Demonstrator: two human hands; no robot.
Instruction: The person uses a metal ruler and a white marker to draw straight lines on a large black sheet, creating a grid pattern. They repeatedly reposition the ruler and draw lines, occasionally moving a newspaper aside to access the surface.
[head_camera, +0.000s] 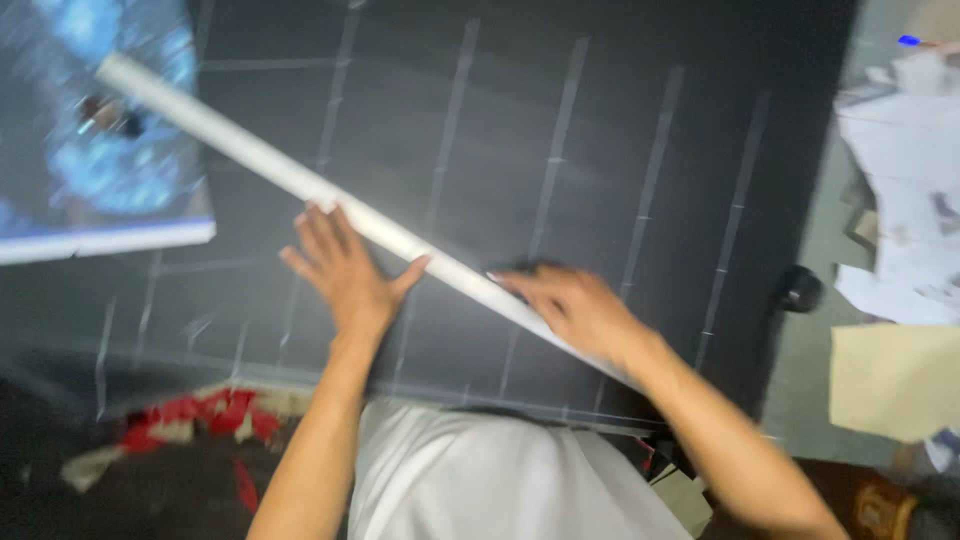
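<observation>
Nearest: my left hand (345, 270) lies flat, fingers spread, pressing the long white straightedge (330, 195) onto the black fabric (600, 120). My right hand (575, 305) is curled at the ruler's lower edge; whether it pinches a marker, I cannot tell. The ruler lies diagonally across the chalk grid lines (555, 150). Judgement: keep firm, even pressure so it cannot slip. Far left: a blue printed board (110, 160).

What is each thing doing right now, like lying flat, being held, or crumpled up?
Left hand: open, flat, pressing on the ruler.
Right hand: fingers curled, on the ruler; grip blurred.
Long white ruler: lying slanted across the cloth.
Dark cloth: spread flat, marked with pale chalk lines.
White papers: loose, crumpled pile.
Red scraps: lying bunched.
</observation>
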